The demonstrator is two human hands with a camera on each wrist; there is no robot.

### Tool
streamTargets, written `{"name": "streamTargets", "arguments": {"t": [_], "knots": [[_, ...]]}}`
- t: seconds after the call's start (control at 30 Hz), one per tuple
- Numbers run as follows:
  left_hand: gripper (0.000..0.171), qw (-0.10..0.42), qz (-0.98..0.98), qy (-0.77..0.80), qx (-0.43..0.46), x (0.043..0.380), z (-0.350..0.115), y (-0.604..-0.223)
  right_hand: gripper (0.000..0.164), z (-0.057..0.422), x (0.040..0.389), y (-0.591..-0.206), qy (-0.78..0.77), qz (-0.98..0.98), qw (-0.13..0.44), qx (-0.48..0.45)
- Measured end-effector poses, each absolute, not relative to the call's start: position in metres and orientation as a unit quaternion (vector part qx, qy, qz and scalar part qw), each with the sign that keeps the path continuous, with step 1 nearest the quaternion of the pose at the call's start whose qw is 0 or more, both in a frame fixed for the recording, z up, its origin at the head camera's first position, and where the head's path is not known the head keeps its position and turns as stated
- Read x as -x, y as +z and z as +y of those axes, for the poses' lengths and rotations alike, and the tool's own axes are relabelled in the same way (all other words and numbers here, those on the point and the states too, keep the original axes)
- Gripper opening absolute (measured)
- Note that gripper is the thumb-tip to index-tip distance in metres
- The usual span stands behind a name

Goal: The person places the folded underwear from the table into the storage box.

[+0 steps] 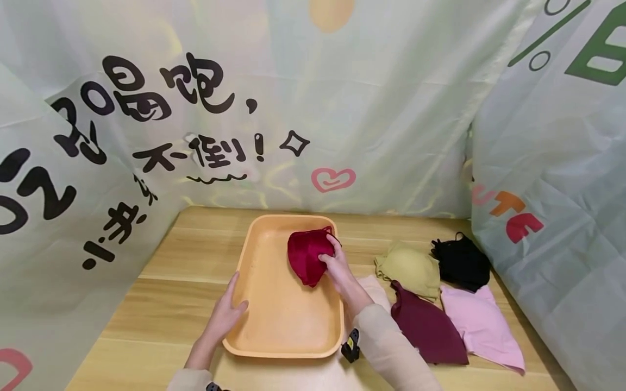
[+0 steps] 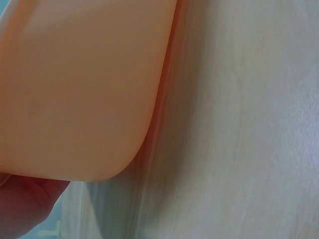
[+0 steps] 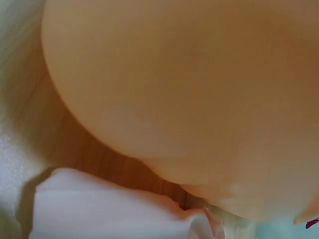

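An orange plastic tray (image 1: pixel 274 326) lies on a wooden table. My left hand (image 1: pixel 226 315) grips its left rim, the thumb over the inner side and the fingers along the outside. In the left wrist view part of that hand (image 2: pixel 30 206) shows at the lower left, against the tray's edge (image 2: pixel 89 99). My right hand (image 1: pixel 338 266) holds a folded dark red bra (image 1: pixel 308 255) at its right side, in the upper right part of the tray. Only a scrap of the red bra (image 3: pixel 312 223) enters the right wrist view; the hand's grip is hidden there.
Right of the tray lie a yellow-green bra (image 1: pixel 408 266), a black strappy garment (image 1: pixel 462 263), a maroon garment (image 1: pixel 427 331) and a pink one (image 1: pixel 481 326). A pale pink cloth (image 1: pixel 375 290) sits partly behind the right forearm. Printed curtains (image 1: pixel 391 108) stand around the table (image 1: pixel 161 309).
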State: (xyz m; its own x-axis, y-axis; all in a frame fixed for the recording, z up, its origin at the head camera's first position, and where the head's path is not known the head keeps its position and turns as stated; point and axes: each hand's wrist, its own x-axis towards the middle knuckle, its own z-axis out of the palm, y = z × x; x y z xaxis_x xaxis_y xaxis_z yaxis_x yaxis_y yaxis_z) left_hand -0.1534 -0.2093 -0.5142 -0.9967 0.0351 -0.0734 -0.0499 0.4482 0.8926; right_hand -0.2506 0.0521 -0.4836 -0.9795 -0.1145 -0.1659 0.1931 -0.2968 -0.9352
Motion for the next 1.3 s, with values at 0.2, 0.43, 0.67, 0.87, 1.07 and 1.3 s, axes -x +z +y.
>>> {"name": "streamTargets", "arguments": {"t": [0.2, 0.43, 0.67, 0.87, 1.07, 1.3], "knots": [[0.078, 0.035, 0.850, 0.525, -0.002, 0.153, -0.209, -0.513, 0.066, 0.047, 0.251, -0.489, -0.788, 0.605, 0.108, -0.032], [0.078, 0.034, 0.851, 0.525, -0.002, 0.154, -0.208, -0.514, 0.066, 0.043, 0.253, -0.496, -0.763, 0.635, 0.119, -0.017], [0.078, 0.028, 0.857, 0.514, -0.006, 0.154, -0.207, -0.514, 0.064, 0.041, 0.256, -0.498, -0.755, 0.635, 0.160, -0.025], [0.078, 0.031, 0.854, 0.519, -0.016, 0.153, -0.208, -0.512, 0.068, 0.040, 0.257, -0.494, -0.757, 0.627, 0.179, -0.041], [0.078, 0.034, 0.857, 0.514, -0.005, 0.152, -0.207, -0.512, 0.071, 0.042, 0.255, -0.493, -0.759, 0.615, 0.201, -0.074], [0.079, 0.045, 0.856, 0.515, 0.001, 0.153, -0.208, -0.513, 0.076, 0.056, 0.298, -0.575, -0.788, 0.588, 0.181, 0.004]]}}
